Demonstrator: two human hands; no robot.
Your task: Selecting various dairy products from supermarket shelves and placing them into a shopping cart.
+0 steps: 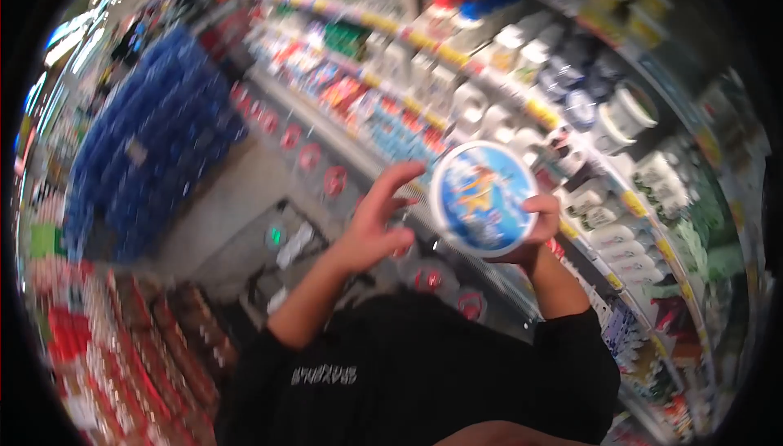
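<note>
My right hand [541, 220] grips the right side of a round white tub with a printed blue lid [483, 198], its thumb on the lid's edge. The lid faces up towards me and carries a yellow and orange picture. To the left of the tub is my left hand [388, 213], its fingers spread and curved, with nothing in it and a gap between it and the tub. Beyond the tub are white bottles [471, 103] on a refrigerated-looking store shelf. The picture is blurred.
Shelves with yellow price strips [541, 113] curve across the right, holding white tubs [621, 119] and packs. A large stack of blue wrapped goods [153, 146] stands at left. Red and brown packs [134, 348] lie lower left. A dark cart-like frame [263, 244] is on the floor left of me.
</note>
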